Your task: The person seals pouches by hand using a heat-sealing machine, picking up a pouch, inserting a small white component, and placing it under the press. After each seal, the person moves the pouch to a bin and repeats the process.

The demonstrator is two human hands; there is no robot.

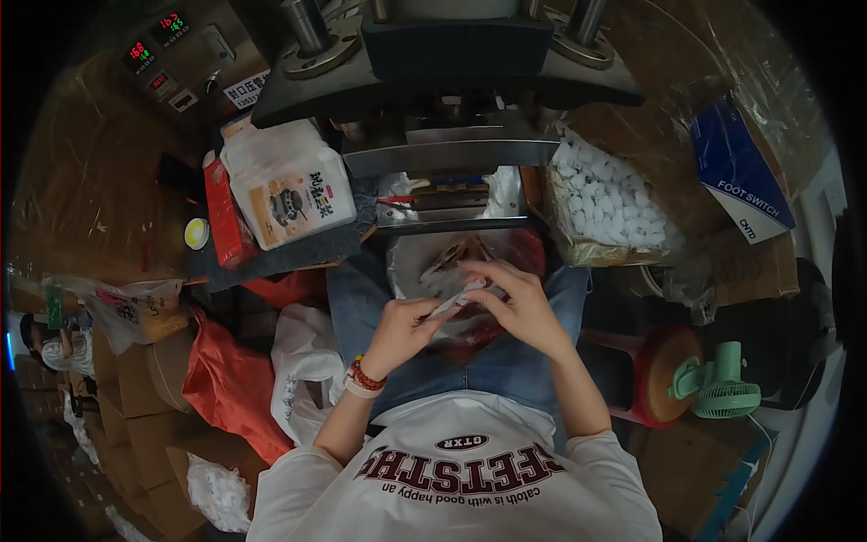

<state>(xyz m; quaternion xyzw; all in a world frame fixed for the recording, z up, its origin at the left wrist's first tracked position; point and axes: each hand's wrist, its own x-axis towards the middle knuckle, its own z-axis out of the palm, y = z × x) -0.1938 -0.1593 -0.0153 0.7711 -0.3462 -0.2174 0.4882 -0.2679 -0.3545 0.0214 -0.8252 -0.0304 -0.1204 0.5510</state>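
Above my lap, my left hand [405, 330] pinches the lower left end of a small white piece with reddish print [459, 300], which looks like a folded packet or pouch. It is too small to make out exactly. My right hand [518, 303] has its bent fingers and thumb at the upper right end of the same piece. Beneath both hands, a clear plastic bag [411, 262] lies between my knees, with brownish pieces showing in it. In front stands a metal press machine [452, 155], its bright work opening just beyond the bag.
On the left, a white printed tub [298, 208] and a red box [226, 212] rest on a grey cloth. At right are a box of white pieces [610, 194], a blue foot switch box [742, 172], a red-rimmed stool [670, 375] and a green fan [727, 388].
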